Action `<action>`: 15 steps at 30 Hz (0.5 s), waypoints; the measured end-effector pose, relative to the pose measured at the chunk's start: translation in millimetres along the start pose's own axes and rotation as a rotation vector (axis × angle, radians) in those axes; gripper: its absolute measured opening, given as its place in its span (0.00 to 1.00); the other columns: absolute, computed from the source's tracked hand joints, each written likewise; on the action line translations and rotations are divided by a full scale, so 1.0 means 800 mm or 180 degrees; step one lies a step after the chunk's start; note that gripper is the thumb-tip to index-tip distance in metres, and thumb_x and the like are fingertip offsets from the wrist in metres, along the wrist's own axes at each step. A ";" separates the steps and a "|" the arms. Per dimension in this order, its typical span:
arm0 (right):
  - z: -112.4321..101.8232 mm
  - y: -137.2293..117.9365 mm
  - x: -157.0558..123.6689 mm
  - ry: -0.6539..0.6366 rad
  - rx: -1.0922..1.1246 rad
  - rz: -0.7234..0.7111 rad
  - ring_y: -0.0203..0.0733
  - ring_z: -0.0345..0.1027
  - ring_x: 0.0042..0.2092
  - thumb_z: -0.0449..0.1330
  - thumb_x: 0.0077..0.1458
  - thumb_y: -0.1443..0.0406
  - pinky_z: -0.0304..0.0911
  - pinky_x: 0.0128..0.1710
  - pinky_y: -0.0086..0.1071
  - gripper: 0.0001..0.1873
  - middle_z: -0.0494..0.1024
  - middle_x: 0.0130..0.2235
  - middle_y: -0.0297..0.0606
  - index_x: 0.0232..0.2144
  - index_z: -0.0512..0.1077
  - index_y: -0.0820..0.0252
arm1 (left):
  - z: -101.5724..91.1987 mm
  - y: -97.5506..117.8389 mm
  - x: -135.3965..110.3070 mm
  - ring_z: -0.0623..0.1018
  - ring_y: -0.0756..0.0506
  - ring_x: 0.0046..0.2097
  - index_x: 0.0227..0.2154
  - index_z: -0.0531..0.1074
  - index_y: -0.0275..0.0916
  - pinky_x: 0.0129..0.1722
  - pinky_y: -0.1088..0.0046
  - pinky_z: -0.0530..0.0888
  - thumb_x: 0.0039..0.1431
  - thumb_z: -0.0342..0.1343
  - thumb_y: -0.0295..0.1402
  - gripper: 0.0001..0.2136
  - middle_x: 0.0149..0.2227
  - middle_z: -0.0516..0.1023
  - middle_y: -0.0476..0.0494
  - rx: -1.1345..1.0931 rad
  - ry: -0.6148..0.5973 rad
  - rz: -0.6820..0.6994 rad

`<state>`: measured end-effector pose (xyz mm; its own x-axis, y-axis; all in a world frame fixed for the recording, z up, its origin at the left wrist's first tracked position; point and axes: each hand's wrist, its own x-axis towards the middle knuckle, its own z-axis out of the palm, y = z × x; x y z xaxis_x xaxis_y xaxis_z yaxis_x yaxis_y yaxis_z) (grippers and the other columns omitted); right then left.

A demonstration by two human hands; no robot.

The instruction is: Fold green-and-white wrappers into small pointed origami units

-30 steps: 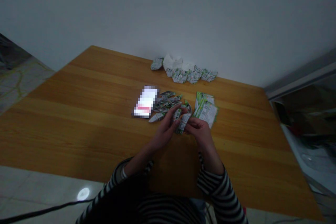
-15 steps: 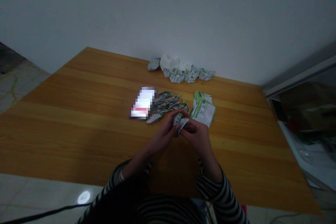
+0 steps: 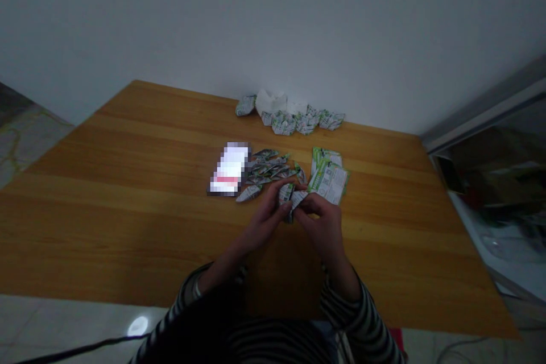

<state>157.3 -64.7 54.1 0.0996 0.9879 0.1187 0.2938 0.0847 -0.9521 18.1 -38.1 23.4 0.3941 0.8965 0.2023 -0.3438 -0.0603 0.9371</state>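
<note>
Between my two hands, above the near middle of the table, is a piece of folded printed paper (image 3: 297, 199), white with green and dark print. My left hand (image 3: 268, 210) pinches its left side, thumb on the near face. On the other side, my right hand (image 3: 322, 219) grips the paper's right edge between thumb and fingers. Just beyond my hands lies a heap of small folded paper pieces (image 3: 271, 168) with the same print. Flat green-and-white printed sheets (image 3: 333, 182) are stacked to the right, close to my right hand.
A phone with a lit, blurred screen (image 3: 230, 168) lies left of the folded pieces. Along the wall, several crumpled-looking printed paper shapes (image 3: 284, 123) and white tissue-like paper (image 3: 271, 103) sit at the wooden table's (image 3: 128, 182) back edge. A shelf with clutter stands at the right.
The folded paper is turned slightly, and its right flap shows more widely between my hands. The whole view has shifted a little; the other things keep their places.
</note>
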 end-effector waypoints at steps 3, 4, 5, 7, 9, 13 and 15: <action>0.002 -0.002 -0.001 0.0066 -0.0201 -0.0084 0.38 0.75 0.29 0.60 0.51 0.69 0.70 0.32 0.28 0.03 0.80 0.28 0.33 0.30 0.75 0.60 | 0.006 -0.003 -0.001 0.67 0.40 0.59 0.55 0.61 0.42 0.60 0.58 0.62 0.63 0.52 0.32 0.18 0.57 0.69 0.38 -0.0022 0.0203 0.0154; 0.003 -0.003 -0.001 0.0059 -0.0284 -0.0131 0.38 0.75 0.29 0.60 0.51 0.69 0.70 0.33 0.28 0.04 0.80 0.29 0.34 0.31 0.75 0.59 | 0.008 -0.004 -0.002 0.68 0.40 0.59 0.54 0.61 0.42 0.59 0.58 0.63 0.63 0.52 0.32 0.17 0.57 0.69 0.38 -0.0046 0.0286 0.0206; 0.004 -0.003 -0.002 0.0028 -0.0350 -0.0183 0.38 0.75 0.29 0.60 0.52 0.69 0.70 0.33 0.28 0.04 0.80 0.29 0.34 0.32 0.75 0.59 | 0.010 -0.005 -0.002 0.68 0.41 0.58 0.54 0.61 0.42 0.59 0.58 0.64 0.63 0.52 0.32 0.17 0.56 0.69 0.38 -0.0075 0.0363 0.0246; 0.003 -0.001 -0.003 -0.0053 -0.0446 -0.0286 0.38 0.75 0.30 0.60 0.52 0.69 0.70 0.33 0.29 0.05 0.81 0.30 0.34 0.33 0.76 0.59 | 0.012 -0.005 -0.002 0.69 0.41 0.58 0.53 0.61 0.42 0.58 0.58 0.65 0.63 0.52 0.32 0.16 0.55 0.70 0.38 -0.0105 0.0437 0.0253; 0.000 0.001 -0.003 -0.0165 -0.0579 -0.0333 0.39 0.75 0.31 0.59 0.53 0.69 0.70 0.34 0.30 0.06 0.81 0.31 0.35 0.33 0.76 0.58 | 0.011 -0.004 -0.001 0.69 0.41 0.57 0.53 0.61 0.42 0.58 0.58 0.65 0.63 0.51 0.33 0.16 0.55 0.70 0.38 -0.0068 0.0342 0.0155; -0.005 0.001 0.001 -0.0297 -0.0627 -0.0162 0.41 0.76 0.30 0.59 0.51 0.69 0.70 0.34 0.32 0.08 0.81 0.31 0.36 0.34 0.76 0.58 | 0.005 -0.001 0.000 0.70 0.41 0.56 0.53 0.64 0.42 0.57 0.62 0.66 0.63 0.52 0.35 0.16 0.54 0.70 0.39 0.0225 0.0010 -0.0075; -0.006 0.000 0.004 -0.0299 -0.0469 -0.0021 0.41 0.76 0.31 0.59 0.50 0.69 0.70 0.33 0.31 0.08 0.81 0.31 0.35 0.34 0.76 0.58 | 0.002 0.000 0.000 0.70 0.42 0.55 0.52 0.65 0.42 0.56 0.64 0.66 0.63 0.52 0.36 0.16 0.52 0.71 0.40 0.0414 -0.0027 -0.0133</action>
<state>162.0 -62.5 56.0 0.0099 0.9958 0.0912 0.4309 0.0781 -0.8990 19.7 -38.9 23.8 0.4130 0.8958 0.1643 -0.2138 -0.0800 0.9736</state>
